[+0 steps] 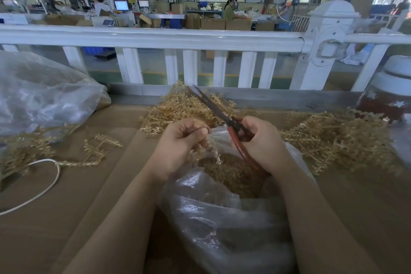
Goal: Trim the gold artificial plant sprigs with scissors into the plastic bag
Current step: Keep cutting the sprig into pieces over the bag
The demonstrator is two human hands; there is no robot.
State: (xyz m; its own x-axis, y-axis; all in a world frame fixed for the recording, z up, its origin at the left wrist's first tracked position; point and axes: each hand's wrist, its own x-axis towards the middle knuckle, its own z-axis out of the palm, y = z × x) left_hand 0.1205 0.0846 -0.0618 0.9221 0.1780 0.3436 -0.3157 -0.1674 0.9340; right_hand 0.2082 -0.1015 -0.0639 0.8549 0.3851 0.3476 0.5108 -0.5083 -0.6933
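Sprig: a gold sprig point(208, 148) hangs at frame centre from my left hand point(182, 140), over the open plastic bag point(222, 213).
Step advice: I'd keep the stem above the bag mouth so cut bits should drop in.
Left hand: fingers curled, thumb and forefinger pinching the sprig's top.
Right hand: my right hand point(261, 140) grips the red-handled scissors point(224, 118), fingers wrapped round the handles; blades point toward upper left, nearly together.
Stock: loose sprig piles point(333, 138) lie centre and right.

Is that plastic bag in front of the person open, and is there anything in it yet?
Open and partly filled. The plastic bag has its mouth spread under both hands, and a heap of gold trimmings shows inside.
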